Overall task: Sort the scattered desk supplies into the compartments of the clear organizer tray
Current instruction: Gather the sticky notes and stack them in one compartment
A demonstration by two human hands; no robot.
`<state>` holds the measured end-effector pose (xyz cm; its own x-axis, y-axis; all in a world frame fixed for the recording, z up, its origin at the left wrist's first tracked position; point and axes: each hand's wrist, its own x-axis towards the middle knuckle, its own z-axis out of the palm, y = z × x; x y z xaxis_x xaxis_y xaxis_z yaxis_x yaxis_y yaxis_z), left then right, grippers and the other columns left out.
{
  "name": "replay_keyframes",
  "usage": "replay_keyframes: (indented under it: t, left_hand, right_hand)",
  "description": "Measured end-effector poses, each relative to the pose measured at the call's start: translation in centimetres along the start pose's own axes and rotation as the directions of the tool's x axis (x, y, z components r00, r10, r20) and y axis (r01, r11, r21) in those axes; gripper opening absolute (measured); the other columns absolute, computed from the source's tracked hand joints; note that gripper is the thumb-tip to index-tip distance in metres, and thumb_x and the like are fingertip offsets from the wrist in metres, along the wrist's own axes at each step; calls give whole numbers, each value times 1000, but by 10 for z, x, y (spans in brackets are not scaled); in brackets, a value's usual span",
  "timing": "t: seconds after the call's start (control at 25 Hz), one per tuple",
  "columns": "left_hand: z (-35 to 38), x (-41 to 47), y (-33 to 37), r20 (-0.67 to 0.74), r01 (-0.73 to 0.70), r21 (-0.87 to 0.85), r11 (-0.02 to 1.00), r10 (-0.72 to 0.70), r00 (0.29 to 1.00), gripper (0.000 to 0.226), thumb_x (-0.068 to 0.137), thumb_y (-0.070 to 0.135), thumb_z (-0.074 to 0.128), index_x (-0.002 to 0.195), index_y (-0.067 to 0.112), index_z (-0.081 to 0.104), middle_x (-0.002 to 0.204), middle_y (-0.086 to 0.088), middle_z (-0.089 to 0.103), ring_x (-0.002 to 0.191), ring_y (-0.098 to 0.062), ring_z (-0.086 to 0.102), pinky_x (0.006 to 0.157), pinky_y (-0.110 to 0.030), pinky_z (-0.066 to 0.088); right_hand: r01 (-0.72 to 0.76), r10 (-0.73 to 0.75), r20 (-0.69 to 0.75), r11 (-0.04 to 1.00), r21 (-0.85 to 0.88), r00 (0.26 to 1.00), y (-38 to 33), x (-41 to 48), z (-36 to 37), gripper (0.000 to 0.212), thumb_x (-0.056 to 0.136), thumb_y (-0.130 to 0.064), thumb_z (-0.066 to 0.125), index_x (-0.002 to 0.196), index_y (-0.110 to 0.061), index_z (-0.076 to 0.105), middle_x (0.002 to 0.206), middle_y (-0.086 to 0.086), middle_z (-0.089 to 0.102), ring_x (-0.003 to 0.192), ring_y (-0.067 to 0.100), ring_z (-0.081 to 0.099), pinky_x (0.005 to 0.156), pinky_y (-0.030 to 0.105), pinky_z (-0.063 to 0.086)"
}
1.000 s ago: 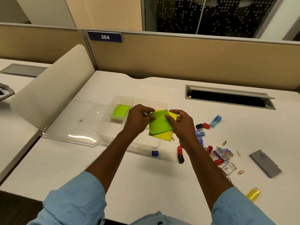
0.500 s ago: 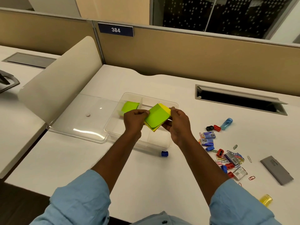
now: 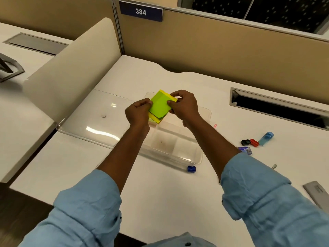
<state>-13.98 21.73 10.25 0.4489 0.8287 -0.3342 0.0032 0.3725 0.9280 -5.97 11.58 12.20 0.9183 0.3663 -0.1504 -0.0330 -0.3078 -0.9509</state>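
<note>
Both grips are clamped on one sticky-note pad [image 3: 159, 106]. The left hand [image 3: 138, 114] pinches its left corner, and the right hand [image 3: 185, 108] pinches its right edge with the thumb on top and the fingers curled behind. The pad shows a green top sheet over yellow ones and is turned corner-up like a diamond. Its lowest green corner curls a little away from the yellow.

The pad sits over the far left end of the clear organizer tray [image 3: 206, 111]. I cannot tell whether it touches the rim or a compartment floor. Nearer the person, the tray's thin dividers mark out small compartments between the two forearms.

The tray's clear lid [image 3: 89, 122] lies flat on the white worktop [image 3: 160, 189], joined to the tray's left side. Its far left corner reaches under a cream curved divider panel [image 3: 74, 65]. A tan partition [image 3: 213, 47] with a plate reading 384 [image 3: 140, 11] closes off the back.

A blue sharpener [image 3: 191, 169] lies just beside the tray's near right corner, and a pink paper clip [image 3: 215, 126] just off its right wall. Further right, well apart from the tray, lie a black clip [image 3: 245, 142] touching a red clip [image 3: 254, 142], a translucent blue piece [image 3: 266, 138] and a blue-printed staple box [image 3: 246, 150]. A grey flat case [image 3: 316, 193] lies at the right edge of the view. A long cable slot [image 3: 277, 107] runs behind them.

A wide stretch of worktop lies between the tray's near wall and the worktop's front edge.
</note>
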Motion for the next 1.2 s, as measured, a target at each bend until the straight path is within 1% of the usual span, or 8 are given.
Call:
replay_keyframes:
  t: [0.08,0.2,0.36,0.44,0.6,0.72,0.92,1.2]
  left_hand:
    - [-1,18,3,14,-55,117,992,54,998,19,76,-3,68,95,1,71,96,-14,69,87,-21,62,86,-35,52]
    - [-4,45,8,63,-141,318,938,127,990,18,77,5,70,95,3,73,96,-15,71,83,-20,63,85,-36,53]
    - [-4,75,4,134,-276,584,764,245,960,14,82,12,66,92,6,74,95,-11,73,92,-22,67,83,-24,49]
    - [-3,86,-2,148,-299,647,702,268,952,14,85,9,61,92,5,73,97,-11,73,93,-22,66,78,-19,43]
    - [0,96,-18,225,-376,719,584,316,922,18,86,5,57,95,3,72,99,-14,72,95,-25,66,83,-22,45]
    - [1,102,-26,322,-456,779,431,349,880,22,86,4,55,99,3,72,105,-15,71,101,-28,63,91,-29,44]
    - [1,108,-31,349,-462,825,326,349,870,24,88,7,53,102,5,71,109,-13,68,107,-29,57,94,-34,39]
    - [2,106,-34,432,-520,825,220,346,833,28,89,8,47,106,5,70,111,-14,66,107,-30,56,93,-34,36]
  right_hand:
    - [-5,5,7,1000,7,1000,-2,17,11,23,79,1,70,100,-6,65,84,9,57,69,20,61,58,29,58]
    - [-15,15,13,1000,-12,1000,2,44,25,23,78,2,70,97,-10,66,81,5,58,64,16,60,51,25,55]
    - [73,-68,28,974,-215,997,18,74,40,24,80,-2,67,102,-13,66,91,6,61,87,30,65,79,43,56]
    - [96,-85,55,958,-271,995,27,85,47,24,81,-3,66,102,-14,65,96,9,62,91,30,64,81,43,55]
    - [124,-100,85,925,-360,991,43,101,58,23,82,-4,65,102,-15,64,99,9,63,85,23,60,78,37,54]
    - [157,-114,125,886,-436,986,52,107,66,23,81,-8,68,102,-14,65,105,8,65,91,22,59,74,25,44]
    - [212,-124,190,798,-564,974,65,110,74,29,83,-14,65,111,-11,61,114,13,60,105,28,56,83,31,44]
    - [337,-215,264,473,-814,940,73,110,77,29,89,-24,57,116,-11,59,119,14,55,113,35,47,91,40,38]
